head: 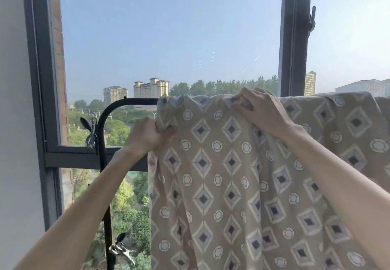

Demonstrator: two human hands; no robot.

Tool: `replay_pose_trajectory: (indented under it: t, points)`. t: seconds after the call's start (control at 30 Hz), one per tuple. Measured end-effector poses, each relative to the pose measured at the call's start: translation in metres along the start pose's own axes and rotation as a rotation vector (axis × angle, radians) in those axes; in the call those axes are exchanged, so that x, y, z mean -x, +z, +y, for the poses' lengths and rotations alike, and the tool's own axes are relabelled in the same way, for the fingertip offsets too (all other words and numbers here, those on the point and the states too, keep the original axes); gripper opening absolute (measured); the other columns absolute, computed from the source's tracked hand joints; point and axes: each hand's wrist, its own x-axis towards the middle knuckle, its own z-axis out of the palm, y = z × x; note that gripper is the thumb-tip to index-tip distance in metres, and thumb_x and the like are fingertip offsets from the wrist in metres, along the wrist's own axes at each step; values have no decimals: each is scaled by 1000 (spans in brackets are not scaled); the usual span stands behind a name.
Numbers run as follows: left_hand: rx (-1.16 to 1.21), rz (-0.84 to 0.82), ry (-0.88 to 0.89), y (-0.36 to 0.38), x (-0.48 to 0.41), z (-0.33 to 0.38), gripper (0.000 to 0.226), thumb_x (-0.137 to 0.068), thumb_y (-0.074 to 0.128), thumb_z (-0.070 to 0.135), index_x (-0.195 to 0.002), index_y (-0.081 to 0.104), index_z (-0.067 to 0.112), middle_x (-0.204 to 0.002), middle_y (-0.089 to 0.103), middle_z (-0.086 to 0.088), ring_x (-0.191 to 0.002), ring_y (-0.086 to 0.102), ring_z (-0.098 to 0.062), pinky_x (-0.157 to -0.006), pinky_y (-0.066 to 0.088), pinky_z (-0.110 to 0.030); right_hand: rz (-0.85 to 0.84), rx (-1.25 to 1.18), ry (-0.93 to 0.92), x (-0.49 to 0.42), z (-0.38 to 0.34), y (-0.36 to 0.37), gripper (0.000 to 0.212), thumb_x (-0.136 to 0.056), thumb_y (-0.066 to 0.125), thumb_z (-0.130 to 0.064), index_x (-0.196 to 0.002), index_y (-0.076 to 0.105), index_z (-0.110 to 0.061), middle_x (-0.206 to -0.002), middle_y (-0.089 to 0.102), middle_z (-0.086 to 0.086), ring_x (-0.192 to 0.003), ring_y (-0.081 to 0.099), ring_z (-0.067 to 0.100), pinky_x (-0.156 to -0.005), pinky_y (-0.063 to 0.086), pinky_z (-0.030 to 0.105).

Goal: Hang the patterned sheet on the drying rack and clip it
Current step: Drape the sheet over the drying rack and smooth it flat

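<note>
A beige patterned sheet [221, 174] with grey diamonds and white circles hangs over the top bar of a black drying rack [126, 103] in front of a window. My left hand [147, 134] grips the sheet's bunched left edge just below the bar. My right hand [259, 109] pinches a fold of fabric at the top of the bar. Two metal clips are clamped on the rack's left upright, one high [91, 132] and one low [121, 248]. The bar under the sheet is hidden.
A dark window frame [293, 37] with a handle [312, 20] stands behind the rack. A white wall [14, 122] lies at the left. Beyond the glass are trees and distant buildings.
</note>
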Motion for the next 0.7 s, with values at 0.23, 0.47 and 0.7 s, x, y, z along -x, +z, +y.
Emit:
replay_pose_trajectory:
  t: [0.23, 0.47, 0.7]
  points:
    - [443, -4, -196, -12, 12, -12, 41, -84, 63, 44, -81, 64, 3, -78, 66, -7, -72, 63, -21, -65, 50, -27, 26, -90, 68, 1, -10, -3, 20, -95, 56, -25, -93, 64, -6, -78, 56, 7, -66, 56, 25, -62, 39, 28]
    - [234, 243, 105, -39, -19, 5, 59, -90, 54, 47, -63, 44, -5, -56, 38, -6, -53, 36, -13, -49, 29, -24, 167, -67, 176, -21, -21, -25, 18, -98, 46, -24, -93, 55, -8, -63, 55, 2, -58, 52, 25, -58, 37, 30]
    - [264, 278, 76, -44, -82, 19, 54, -91, 55, 40, -53, 25, 17, -48, 26, 5, -43, 27, -7, -41, 20, -16, 148, -24, 258, -74, -20, -43, 14, -98, 43, -23, -88, 50, -17, -53, 47, -3, -47, 41, 15, -50, 29, 27]
